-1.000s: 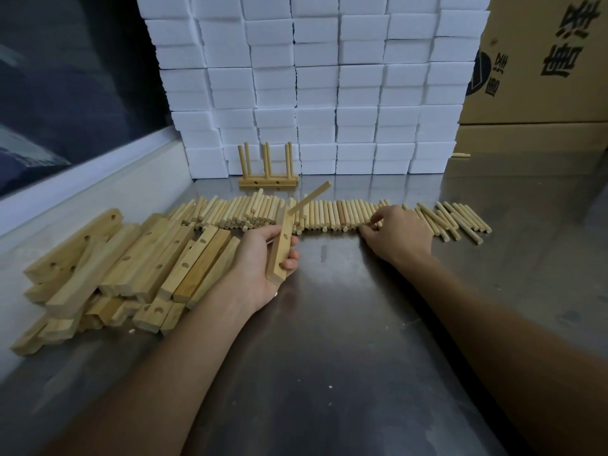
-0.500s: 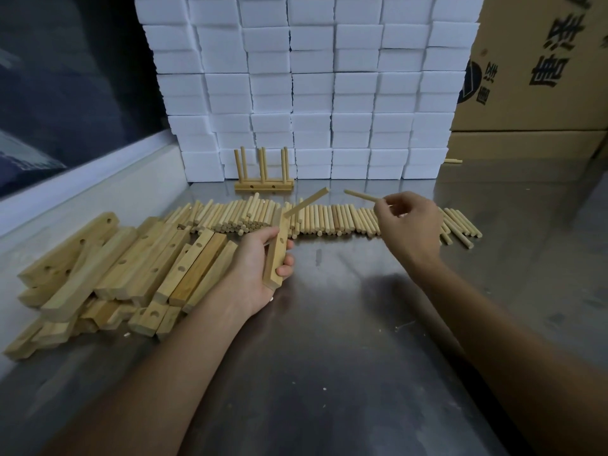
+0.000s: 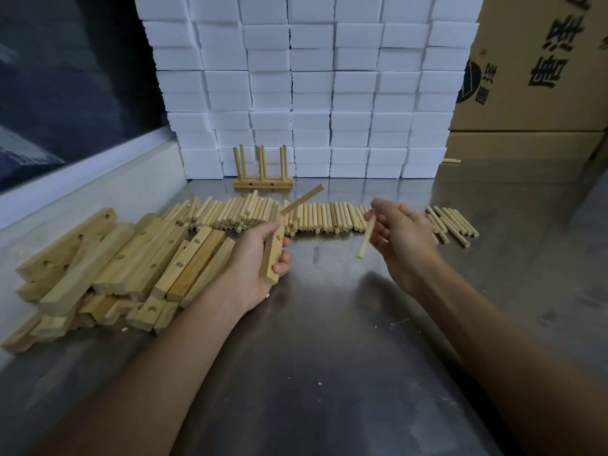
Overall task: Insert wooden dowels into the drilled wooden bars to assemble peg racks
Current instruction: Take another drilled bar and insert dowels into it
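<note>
My left hand (image 3: 255, 261) grips a drilled wooden bar (image 3: 271, 255) above the metal table, with one dowel (image 3: 302, 199) sticking out of its far end and slanting up to the right. My right hand (image 3: 399, 236) pinches a loose dowel (image 3: 366, 236) that points down and left, a short gap to the right of the bar. A long row of loose dowels (image 3: 316, 216) lies across the table behind both hands. A heap of drilled bars (image 3: 108, 261) lies at the left. A finished peg rack (image 3: 262, 183) stands at the back.
A wall of stacked white boxes (image 3: 312, 83) closes the back of the steel table (image 3: 329, 357). Brown cardboard cartons (image 3: 539, 67) stand at the back right, with a stray dowel (image 3: 451, 160) at their foot. A raised ledge (image 3: 82, 182) runs along the left.
My right hand lifted one dowel out of the row, turned it from pointing left to pointing down, and carried it toward the bar. My left hand kept the bar nearly still.
</note>
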